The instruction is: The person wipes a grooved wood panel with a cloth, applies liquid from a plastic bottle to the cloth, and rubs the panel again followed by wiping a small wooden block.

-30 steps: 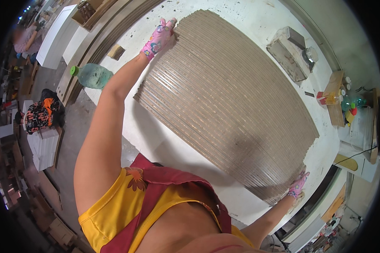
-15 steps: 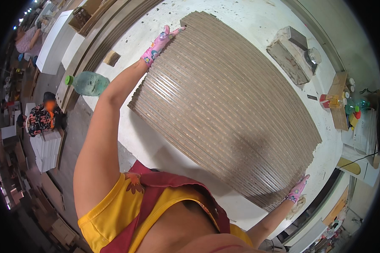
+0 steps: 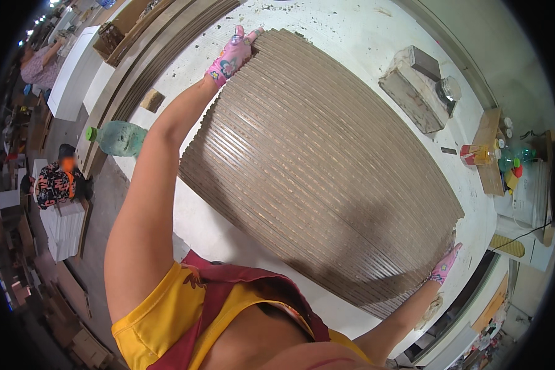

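Observation:
A large brown ribbed panel (image 3: 320,166) made of many narrow strips lies across a white worktable (image 3: 351,37). My left hand (image 3: 231,55), in a pink patterned glove, grips the panel's far left end. My right hand (image 3: 444,265), in the same kind of glove, holds the panel's near right corner. Both arms are stretched wide apart along the panel's near edge. The panel seems tilted up on my side, but I cannot tell how far it is off the table.
A grey block with a small box on it (image 3: 416,83) and a jar (image 3: 448,89) sit at the table's far right. Bottles stand on a wooden board (image 3: 490,154). A green-capped bottle (image 3: 117,137) lies at the left edge. Another person (image 3: 55,182) sits below left.
The panel has shifted toward me and to the left, covering more of the near table. Both hands have moved with it while keeping hold of its ends.

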`<move>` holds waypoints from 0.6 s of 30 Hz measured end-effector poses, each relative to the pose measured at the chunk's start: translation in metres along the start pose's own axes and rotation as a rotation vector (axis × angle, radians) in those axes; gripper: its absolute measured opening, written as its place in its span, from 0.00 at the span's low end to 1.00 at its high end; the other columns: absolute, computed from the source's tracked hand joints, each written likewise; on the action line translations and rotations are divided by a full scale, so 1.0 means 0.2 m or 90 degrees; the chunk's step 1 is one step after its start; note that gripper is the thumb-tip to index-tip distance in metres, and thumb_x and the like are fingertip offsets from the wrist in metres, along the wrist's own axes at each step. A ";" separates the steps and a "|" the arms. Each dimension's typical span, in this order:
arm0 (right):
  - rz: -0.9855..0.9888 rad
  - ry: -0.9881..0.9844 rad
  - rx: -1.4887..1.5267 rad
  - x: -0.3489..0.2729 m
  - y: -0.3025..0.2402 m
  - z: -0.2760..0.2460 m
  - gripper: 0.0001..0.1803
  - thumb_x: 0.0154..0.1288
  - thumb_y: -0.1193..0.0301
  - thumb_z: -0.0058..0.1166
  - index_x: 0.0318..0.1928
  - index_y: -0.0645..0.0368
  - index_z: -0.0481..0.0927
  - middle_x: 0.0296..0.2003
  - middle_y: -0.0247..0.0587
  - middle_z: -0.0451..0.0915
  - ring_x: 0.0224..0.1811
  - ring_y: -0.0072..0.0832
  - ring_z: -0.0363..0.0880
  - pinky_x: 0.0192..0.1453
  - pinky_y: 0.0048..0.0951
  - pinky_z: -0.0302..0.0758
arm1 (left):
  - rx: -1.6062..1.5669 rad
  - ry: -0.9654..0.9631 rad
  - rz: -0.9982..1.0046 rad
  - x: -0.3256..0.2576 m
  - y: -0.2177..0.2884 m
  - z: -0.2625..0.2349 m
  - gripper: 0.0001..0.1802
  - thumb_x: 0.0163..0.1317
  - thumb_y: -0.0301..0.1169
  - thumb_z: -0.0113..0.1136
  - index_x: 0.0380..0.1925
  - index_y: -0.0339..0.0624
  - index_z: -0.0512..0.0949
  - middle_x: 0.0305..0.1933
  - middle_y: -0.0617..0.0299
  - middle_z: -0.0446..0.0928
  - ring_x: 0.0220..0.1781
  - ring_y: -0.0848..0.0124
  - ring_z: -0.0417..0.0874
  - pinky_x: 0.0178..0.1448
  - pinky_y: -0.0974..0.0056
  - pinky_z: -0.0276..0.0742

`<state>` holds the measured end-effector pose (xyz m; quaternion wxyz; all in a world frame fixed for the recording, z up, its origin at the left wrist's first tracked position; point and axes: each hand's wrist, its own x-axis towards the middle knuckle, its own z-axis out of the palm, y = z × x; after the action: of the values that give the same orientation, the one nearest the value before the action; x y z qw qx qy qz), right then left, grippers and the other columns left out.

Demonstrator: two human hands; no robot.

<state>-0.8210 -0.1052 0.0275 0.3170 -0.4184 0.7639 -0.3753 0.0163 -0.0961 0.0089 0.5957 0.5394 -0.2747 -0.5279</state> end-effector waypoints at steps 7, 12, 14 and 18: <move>-0.041 -0.047 -0.043 0.05 0.09 0.00 0.43 0.72 0.43 0.31 0.72 0.65 0.47 0.72 0.47 0.50 0.75 0.36 0.48 0.76 0.33 0.43 | 0.119 -0.101 0.065 -0.07 0.00 -0.04 0.48 0.64 0.69 0.27 0.71 0.43 0.55 0.67 0.55 0.66 0.66 0.67 0.67 0.68 0.66 0.59; -0.033 -0.145 -0.018 0.09 0.15 -0.11 0.38 0.75 0.47 0.25 0.71 0.66 0.52 0.71 0.49 0.54 0.74 0.38 0.50 0.76 0.37 0.45 | 0.093 0.013 0.124 0.25 -0.12 -0.07 0.43 0.66 0.68 0.28 0.67 0.46 0.63 0.59 0.55 0.72 0.47 0.73 0.67 0.47 0.67 0.61; -0.252 -0.089 -0.528 0.14 0.09 -0.14 0.31 0.74 0.60 0.36 0.70 0.67 0.55 0.72 0.51 0.53 0.75 0.38 0.49 0.77 0.36 0.44 | 0.144 -0.028 0.147 0.18 -0.04 0.00 0.46 0.66 0.67 0.26 0.70 0.40 0.55 0.66 0.51 0.64 0.63 0.63 0.63 0.66 0.61 0.53; -0.140 -0.099 0.329 0.33 -0.04 0.02 0.27 0.75 0.62 0.35 0.69 0.61 0.59 0.70 0.49 0.57 0.74 0.40 0.50 0.76 0.38 0.47 | -0.099 -0.062 -0.025 0.08 0.12 0.23 0.44 0.68 0.64 0.20 0.71 0.40 0.52 0.72 0.52 0.57 0.73 0.63 0.59 0.76 0.63 0.49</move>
<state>-0.8450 -0.1673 0.0209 0.4279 -0.4315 0.5662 -0.5569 -0.0136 -0.1301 0.0393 0.6113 0.4705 -0.2507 -0.5849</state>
